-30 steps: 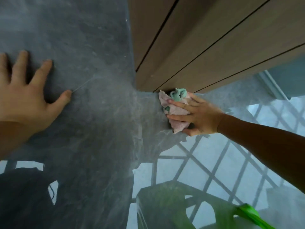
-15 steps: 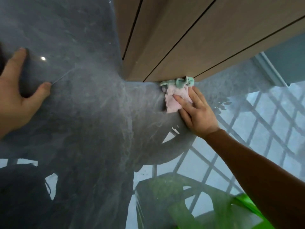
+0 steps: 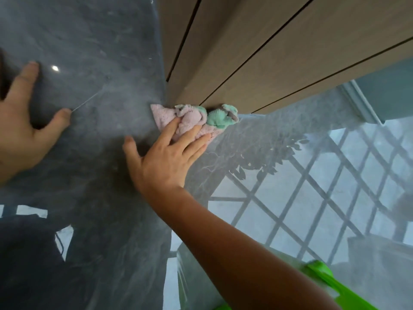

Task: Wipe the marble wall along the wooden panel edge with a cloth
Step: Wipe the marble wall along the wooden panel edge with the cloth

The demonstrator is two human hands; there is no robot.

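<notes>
A crumpled pink and mint-green cloth (image 3: pixel 190 119) lies flat against the dark grey marble wall (image 3: pixel 100 45), right under the bottom edge of the light wooden panel (image 3: pixel 279 52). My right hand (image 3: pixel 165 157) presses the cloth to the marble with spread fingers, its fingertips on the pink part and its thumb out to the left. My left hand (image 3: pixel 20 121) rests flat and open on the marble at the left, well apart from the cloth. The cloth's green end touches the panel's lower corner.
The polished marble reflects a window grid (image 3: pixel 312 198) and leafy branches at the right. A bright green object (image 3: pixel 339 289) shows at the bottom right. Dark grooves run along the wooden panel. A dark shape fills the lower left.
My right hand has slid the cloth leftward along the panel's bottom edge, and the cloth is now spread wider. My left hand has stayed on the marble.
</notes>
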